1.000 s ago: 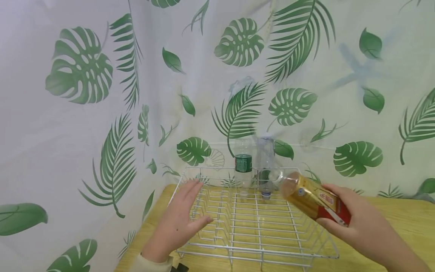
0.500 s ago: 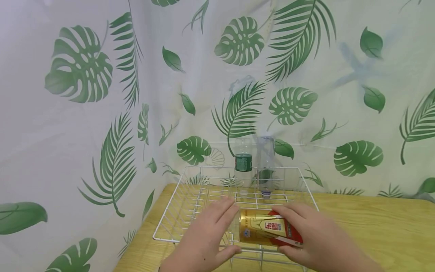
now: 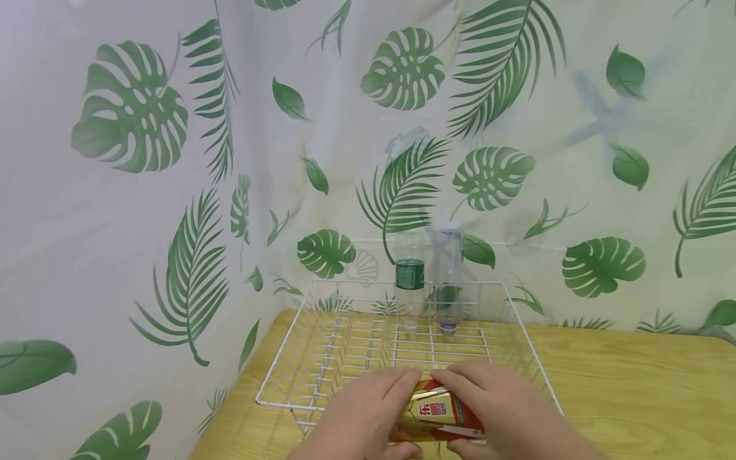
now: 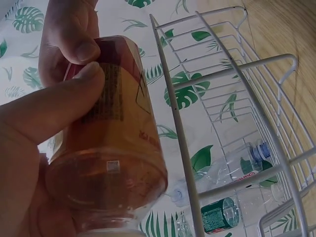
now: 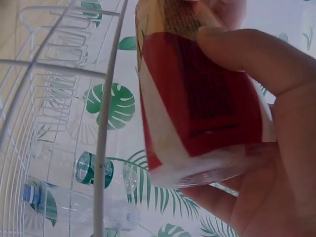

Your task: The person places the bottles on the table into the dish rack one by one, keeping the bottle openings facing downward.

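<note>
A plastic bottle (image 3: 431, 412) with a gold and red label lies sideways between my two hands, in front of the rack's near side. My left hand (image 3: 362, 415) holds its neck half; in the left wrist view, the thumb presses the label of the bottle (image 4: 108, 133) above a see-through shoulder. Round the red base end, my right hand (image 3: 506, 409) grips with fingers over the top and thumb on the near side. The right wrist view shows the red half and base of the bottle (image 5: 207, 98). In the head view, my left hand hides the neck.
A white wire rack (image 3: 293, 406) stands on the wooden table (image 3: 638, 383). At its back are a clear bottle with a green label (image 3: 410, 275) and another clear bottle (image 3: 448, 262), cap downward. A leaf-patterned curtain (image 3: 494, 83) hangs behind and on the left.
My right hand has carried the gold and red bottle leftward and down toward me, turning it level. My left hand has come in from the left and taken hold of its other end.
</note>
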Available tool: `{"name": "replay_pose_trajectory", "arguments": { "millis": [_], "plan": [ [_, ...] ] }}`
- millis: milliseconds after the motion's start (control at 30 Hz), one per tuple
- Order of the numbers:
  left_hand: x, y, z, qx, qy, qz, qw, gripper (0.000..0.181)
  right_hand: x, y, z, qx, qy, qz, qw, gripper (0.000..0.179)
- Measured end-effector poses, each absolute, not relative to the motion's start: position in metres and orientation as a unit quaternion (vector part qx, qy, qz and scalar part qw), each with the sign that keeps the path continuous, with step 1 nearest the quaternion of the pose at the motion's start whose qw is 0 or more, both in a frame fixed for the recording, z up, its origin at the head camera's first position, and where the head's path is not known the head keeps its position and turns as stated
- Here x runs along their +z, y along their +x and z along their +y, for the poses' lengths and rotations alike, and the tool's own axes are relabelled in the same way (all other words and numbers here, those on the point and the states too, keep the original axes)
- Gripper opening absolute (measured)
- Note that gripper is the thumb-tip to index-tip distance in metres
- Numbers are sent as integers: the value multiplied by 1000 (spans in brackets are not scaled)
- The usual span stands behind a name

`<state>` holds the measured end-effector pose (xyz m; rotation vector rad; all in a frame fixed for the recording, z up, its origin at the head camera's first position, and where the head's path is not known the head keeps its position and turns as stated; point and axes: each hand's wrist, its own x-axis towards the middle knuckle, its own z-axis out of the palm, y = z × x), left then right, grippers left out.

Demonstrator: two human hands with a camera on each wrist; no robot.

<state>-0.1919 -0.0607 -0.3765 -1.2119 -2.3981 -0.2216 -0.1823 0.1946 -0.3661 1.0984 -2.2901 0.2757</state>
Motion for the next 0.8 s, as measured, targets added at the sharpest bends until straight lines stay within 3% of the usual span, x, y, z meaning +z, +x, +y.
{"name": "replay_pose_trajectory", "arguments": {
  "millis": [167, 433, 600, 800],
  "plan": [
    [-377, -187, -62, -85, -427, -880, 191, 88, -369, -184, 190, 103, 436, -842, 301, 78],
    [-374, -188, -61, -101, -402, -900, 130, 76, -367, -182, 193, 115, 421, -857, 275, 71],
    [-369, -192, -59, -136, -352, -924, 65, 73, -361, -178, 197, 152, 376, -873, 270, 84],
    [-367, -196, -61, -185, -338, -922, 35, 71, -353, -174, 207, 244, 311, -884, 251, 96]
  ]
}}
